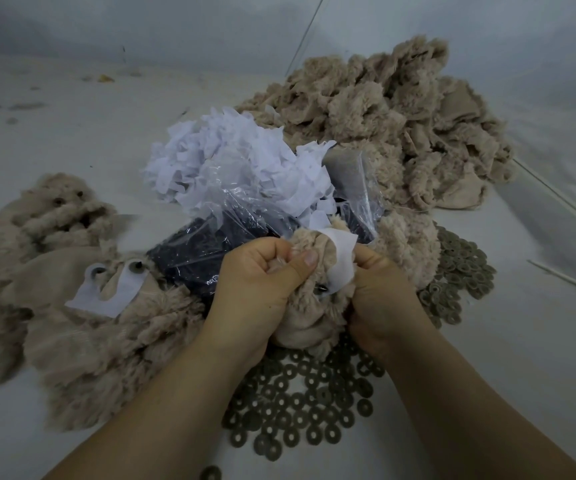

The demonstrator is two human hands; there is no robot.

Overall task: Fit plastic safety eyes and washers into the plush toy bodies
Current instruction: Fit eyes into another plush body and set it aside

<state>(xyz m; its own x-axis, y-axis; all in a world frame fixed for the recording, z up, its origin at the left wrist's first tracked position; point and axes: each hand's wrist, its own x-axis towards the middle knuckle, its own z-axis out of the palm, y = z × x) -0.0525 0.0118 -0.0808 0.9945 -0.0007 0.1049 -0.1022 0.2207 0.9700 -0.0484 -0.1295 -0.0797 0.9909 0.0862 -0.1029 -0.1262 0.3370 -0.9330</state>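
Far left: heap of plush bodies (47,216) with dark eyes already showing, so I read that as the done pile, parked out of reach. Just right of it, a body lying inside out (106,306) with a white paper patch (101,292) and two washers seated on it; looks like a finished one dropped close by. Centre back: clear plastic bag (231,237) holding small black parts, presumably the eyes, mouth facing the person for quick grabs; pile of white paper scraps (231,161) sits on and behind it, likely spare backing patches. Left hand (262,278) is fisted tight around bunched fur of the plush body in work (309,317), thumb pressed flat on top, which I take as clamping the fabric so the eye hole stays put. A small dark tip (321,288) pokes through near the white patch on that body (342,261); probably the eye post, too small to be sure. Right hand (380,289) grips the other side of the same body, fingers curled into the fur and patch, pulling against the left to keep the spot taut. I can't tell if it also holds a washer. Loose washers (300,414) are spread under and right of the hands, right where the right hand can pick one. Back right: big heap of plain bodies (401,123), seemingly the to-do stock.
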